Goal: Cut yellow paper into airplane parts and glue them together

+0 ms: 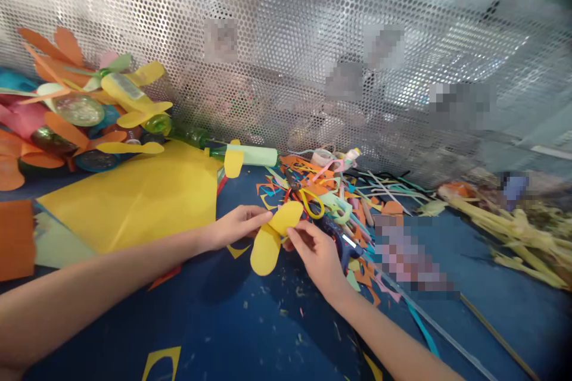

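Both my left hand (236, 226) and right hand (320, 257) pinch the yellow cutout (265, 252); uneven pulling could crease it between them.

Your one view comes from a camera on your head, looking forward and steeply down at the blue table (201, 321). It sits above the near side of the table, close over your forearms, and faces the perforated metal panel behind the table.
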`<state>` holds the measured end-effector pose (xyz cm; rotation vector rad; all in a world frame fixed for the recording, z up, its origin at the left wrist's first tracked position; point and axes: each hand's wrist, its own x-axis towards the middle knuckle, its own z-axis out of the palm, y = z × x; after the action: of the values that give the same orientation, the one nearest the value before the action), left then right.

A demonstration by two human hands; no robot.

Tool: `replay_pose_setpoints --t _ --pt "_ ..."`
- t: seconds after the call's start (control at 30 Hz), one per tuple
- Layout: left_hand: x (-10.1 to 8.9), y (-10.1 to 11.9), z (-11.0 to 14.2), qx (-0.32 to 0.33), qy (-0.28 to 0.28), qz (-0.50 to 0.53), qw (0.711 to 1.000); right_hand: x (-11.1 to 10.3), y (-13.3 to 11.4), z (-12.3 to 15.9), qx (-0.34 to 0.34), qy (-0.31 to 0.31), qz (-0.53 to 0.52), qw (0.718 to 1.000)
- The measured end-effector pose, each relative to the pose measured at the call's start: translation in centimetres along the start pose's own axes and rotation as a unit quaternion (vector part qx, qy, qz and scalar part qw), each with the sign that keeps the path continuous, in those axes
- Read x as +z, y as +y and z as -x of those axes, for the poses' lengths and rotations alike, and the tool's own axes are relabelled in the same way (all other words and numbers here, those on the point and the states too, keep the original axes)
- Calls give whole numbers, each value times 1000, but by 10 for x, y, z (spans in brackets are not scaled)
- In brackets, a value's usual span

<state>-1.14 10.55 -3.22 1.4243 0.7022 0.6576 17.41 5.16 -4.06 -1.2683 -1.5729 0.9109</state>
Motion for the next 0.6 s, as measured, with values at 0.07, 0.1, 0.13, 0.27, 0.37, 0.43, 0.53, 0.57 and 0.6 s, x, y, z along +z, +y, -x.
replay_pose_setpoints --t 0.07,0.1,0.13,0.27,0.37,0.43,0.53,0.57,0.6 --pt "0 0 -1 2 -4 11 1000 0 3 -4 42 14 -67 997" --pt "-1 -1 -2 3 -10 20 1000 -1 5 -5 53 23 -88 994" --pt "-2 -3 -3 4 -17 27 999 -1 6 -6 61 32 -102 992" --pt "-5 -14 -7 3 -36 37 999 -2 10 -6 79 53 -120 988" --pt "-6 -17 -8 8 -40 44 998 -1 10 -6 84 52 -134 986" --pt "-6 -16 -8 12 -36 52 998 0 9 -5 85 50 -138 986" --pt "-4 -12 -6 17 -24 46 999 0 7 -5 80 34 -131 988" --pt "-4 -10 -6 17 -21 37 999 0 7 -5 78 27 -126 989" --pt "-3 -9 -5 15 -19 29 999 0 7 -5 78 21 -121 989"
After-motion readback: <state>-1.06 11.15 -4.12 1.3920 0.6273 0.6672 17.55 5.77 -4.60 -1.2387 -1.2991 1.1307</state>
